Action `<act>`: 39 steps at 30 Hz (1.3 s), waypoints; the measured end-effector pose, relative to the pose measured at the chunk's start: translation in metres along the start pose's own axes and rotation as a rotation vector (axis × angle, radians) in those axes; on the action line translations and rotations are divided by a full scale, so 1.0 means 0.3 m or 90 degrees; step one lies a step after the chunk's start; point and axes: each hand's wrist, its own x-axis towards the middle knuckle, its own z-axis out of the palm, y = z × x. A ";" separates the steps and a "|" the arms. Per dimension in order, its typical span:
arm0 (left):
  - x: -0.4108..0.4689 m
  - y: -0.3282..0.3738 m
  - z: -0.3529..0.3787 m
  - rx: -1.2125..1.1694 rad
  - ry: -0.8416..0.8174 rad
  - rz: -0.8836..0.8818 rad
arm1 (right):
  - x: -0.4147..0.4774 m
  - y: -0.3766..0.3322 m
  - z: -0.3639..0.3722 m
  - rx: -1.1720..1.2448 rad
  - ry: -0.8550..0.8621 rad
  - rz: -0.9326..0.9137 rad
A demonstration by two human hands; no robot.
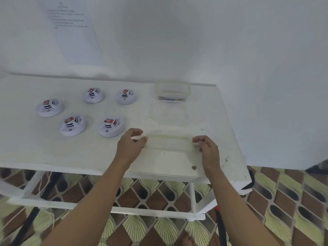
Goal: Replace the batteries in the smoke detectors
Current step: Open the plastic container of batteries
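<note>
Several white round smoke detectors lie on the white table (pixel 79 153), each with a red-labelled battery showing on top. The nearest one (pixel 111 126) is just left of my left hand; others sit at the far left (pixel 50 107) and at the back (pixel 93 95). Both hands hold a clear plastic lid (pixel 169 143) with a yellowish rim, low over the table's front right and blurred. My left hand (pixel 131 143) pinches its left end and my right hand (pixel 206 148) grips its right end. A clear plastic container (pixel 172 89) stands at the back right with dark items inside, too blurred to identify.
A printed sheet of paper (pixel 74 29) hangs on the white wall behind the table. The wall also closes in on the right. The table's front edge runs just under my wrists, with a white frame and a patterned floor (pixel 159 194) below.
</note>
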 end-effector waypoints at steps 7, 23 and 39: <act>-0.023 -0.028 0.022 0.153 -0.030 0.067 | 0.001 -0.004 0.016 -0.279 -0.072 -0.024; -0.034 -0.038 0.079 0.286 -0.032 0.123 | -0.001 0.023 0.046 -0.562 -0.020 -0.056; 0.208 0.240 0.111 0.228 0.153 0.302 | 0.235 -0.252 0.094 -0.293 0.054 -0.100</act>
